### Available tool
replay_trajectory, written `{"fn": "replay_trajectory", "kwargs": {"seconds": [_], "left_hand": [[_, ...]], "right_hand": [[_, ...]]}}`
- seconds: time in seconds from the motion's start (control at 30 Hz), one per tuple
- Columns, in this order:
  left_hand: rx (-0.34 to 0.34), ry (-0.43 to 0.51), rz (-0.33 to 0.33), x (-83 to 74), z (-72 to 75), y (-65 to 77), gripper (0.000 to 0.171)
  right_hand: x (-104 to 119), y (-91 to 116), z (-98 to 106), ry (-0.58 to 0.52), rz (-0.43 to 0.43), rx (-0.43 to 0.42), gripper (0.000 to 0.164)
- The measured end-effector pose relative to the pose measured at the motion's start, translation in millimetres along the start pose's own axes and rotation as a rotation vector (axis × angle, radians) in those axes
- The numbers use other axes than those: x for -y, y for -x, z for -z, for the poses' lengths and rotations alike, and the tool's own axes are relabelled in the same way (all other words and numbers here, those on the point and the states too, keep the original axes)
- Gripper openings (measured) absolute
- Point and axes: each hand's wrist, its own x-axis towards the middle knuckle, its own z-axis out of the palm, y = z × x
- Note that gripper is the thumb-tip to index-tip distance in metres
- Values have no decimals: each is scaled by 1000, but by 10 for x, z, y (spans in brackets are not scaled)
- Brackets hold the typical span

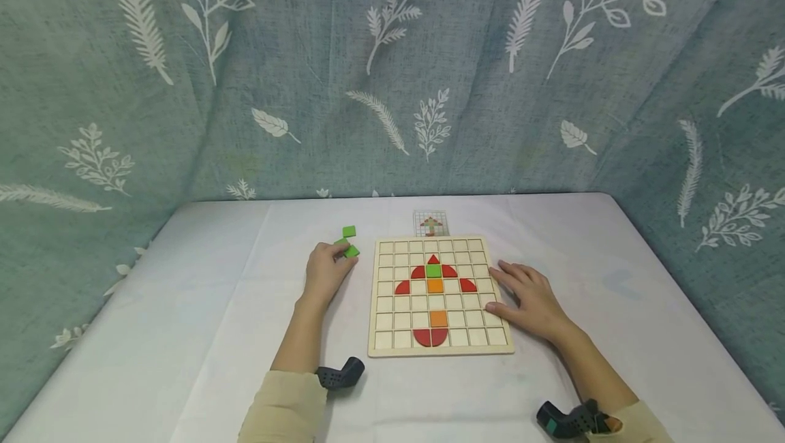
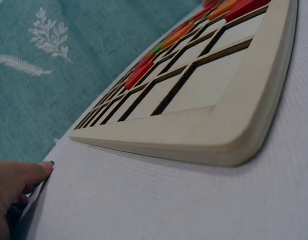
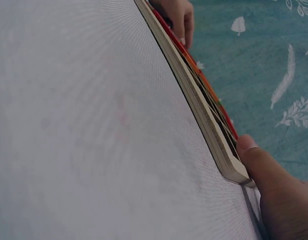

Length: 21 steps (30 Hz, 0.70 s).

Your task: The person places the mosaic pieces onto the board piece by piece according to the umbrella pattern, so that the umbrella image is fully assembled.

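Note:
My left hand [image 1: 325, 271] is at a small group of green tiles left of the board. Between its thumb and index fingertip it pinches one green tile [image 1: 352, 251]. Another green tile [image 1: 341, 242] is partly covered by the fingers, and a green square tile [image 1: 349, 231] lies just behind. My right hand [image 1: 532, 298] rests on the right edge of the wooden grid board [image 1: 441, 352], fingers extended. In the right wrist view its thumb [image 3: 264, 162] lies on the board's rim. Red, orange and green pieces fill some cells, including a green square [image 1: 433, 270] below a red triangle [image 1: 433, 260].
A small pattern card [image 1: 431, 215] with a coloured figure lies behind the board, its lower edge right at the board's rim. White cloth [image 1: 233, 334] covers the table. A leaf-patterned curtain [image 1: 343, 129] hangs behind it.

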Motion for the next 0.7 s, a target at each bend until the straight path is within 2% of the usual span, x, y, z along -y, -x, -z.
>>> {"fn": "replay_trajectory", "kwargs": {"seconds": [0.27,0.57,0.7], "left_hand": [[10,-15,-1,20,-9,10,41],[42,-95,-95,41,-46,60,39],[65,-79,-115,2,-60,75,38]], "right_hand": [[4,-6,2,2,3,-4,68],[-2,-5,2,10,6,-2,68],[-1,-8,3,10,8,-3,68]]}}
